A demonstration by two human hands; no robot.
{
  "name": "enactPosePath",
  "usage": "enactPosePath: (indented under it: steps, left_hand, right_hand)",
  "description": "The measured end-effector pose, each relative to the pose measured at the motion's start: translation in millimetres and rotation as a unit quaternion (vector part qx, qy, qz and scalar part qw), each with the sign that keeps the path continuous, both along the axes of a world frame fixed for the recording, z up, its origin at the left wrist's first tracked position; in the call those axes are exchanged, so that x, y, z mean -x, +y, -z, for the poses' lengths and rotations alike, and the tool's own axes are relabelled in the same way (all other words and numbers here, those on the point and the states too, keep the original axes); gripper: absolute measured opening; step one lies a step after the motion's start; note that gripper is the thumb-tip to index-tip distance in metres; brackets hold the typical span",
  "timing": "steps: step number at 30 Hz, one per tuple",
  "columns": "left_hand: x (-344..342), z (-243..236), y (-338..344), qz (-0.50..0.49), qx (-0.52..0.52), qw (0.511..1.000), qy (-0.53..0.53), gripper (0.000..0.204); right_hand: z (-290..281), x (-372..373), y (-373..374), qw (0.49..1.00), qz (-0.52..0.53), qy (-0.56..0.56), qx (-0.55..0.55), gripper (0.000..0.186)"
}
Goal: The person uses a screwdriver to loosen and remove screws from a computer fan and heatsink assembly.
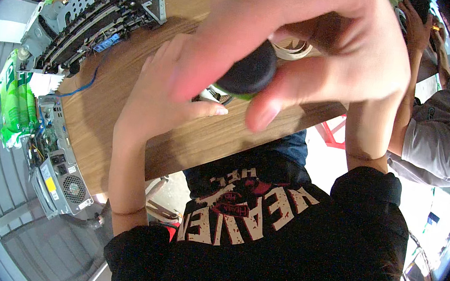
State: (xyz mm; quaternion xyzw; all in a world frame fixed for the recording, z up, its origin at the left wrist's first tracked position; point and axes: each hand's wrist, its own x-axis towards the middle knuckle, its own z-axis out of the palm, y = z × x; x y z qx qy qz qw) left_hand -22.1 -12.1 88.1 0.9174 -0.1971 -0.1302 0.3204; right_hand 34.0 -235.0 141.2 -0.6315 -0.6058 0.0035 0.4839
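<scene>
At the far left of the frame a green packet (pixel 12 97) and an opened grey computer case (pixel 58 168) sit at the edge of the wooden tabletop (pixel 113 100), with a stripped metal chassis (pixel 92 17) in the upper left. Moving toward the centre, the left hand (pixel 155 99) lies over the tabletop, fingers loosely apart and stretched, the thumb pointing right; it may touch something small beneath it, though the other hand covers that spot. In the upper centre the right hand (pixel 302 44), very close to the camera and blurred, has its fingers clamped on a round black knob-like handle (pixel 248 72) with a green band at its lower edge. The handle looks rigid, light and matt enough to grip well, and is best held around its circumference, as it is now. Whatever extends below the green band is hidden. At the right edge another person's arm (pixel 413 45) and grey sleeve (pixel 430 141) are cut off by the rim
</scene>
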Motion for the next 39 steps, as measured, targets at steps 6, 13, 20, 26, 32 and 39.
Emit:
enactPosePath:
  steps: [6, 13, 20, 26, 32, 39]
  left_hand:
    - [1, 5, 3, 0.029, -0.092, 0.988, -0.124, 0.092]
    - [1, 4, 1, 0.038, -0.096, 0.981, -0.161, 0.092]
    - [5, 3, -2, -0.015, -0.055, 0.998, -0.037, 0.082]
    - [5, 6, 1, 0.004, -0.126, 0.984, -0.123, 0.081]
    - [5, 9, 3, 0.004, -0.135, 0.978, -0.157, 0.088]
    - [6, 10, 4, 0.011, -0.095, 0.978, -0.186, 0.088]
  right_hand:
    - [5, 5, 3, 0.990, 0.089, -0.078, -0.073, 0.019]
    - [12, -5, 22, 0.970, 0.105, -0.056, -0.212, 0.025]
    - [14, -11, 22, 0.984, 0.048, -0.004, -0.170, 0.025]
    - [9, 8, 4, 0.997, 0.054, -0.049, -0.035, 0.025]
    - [2, 21, -11, 0.991, 0.099, -0.088, 0.034, 0.025]
    - [-14, 44, -5, 0.972, 0.215, -0.060, 0.070, 0.025]
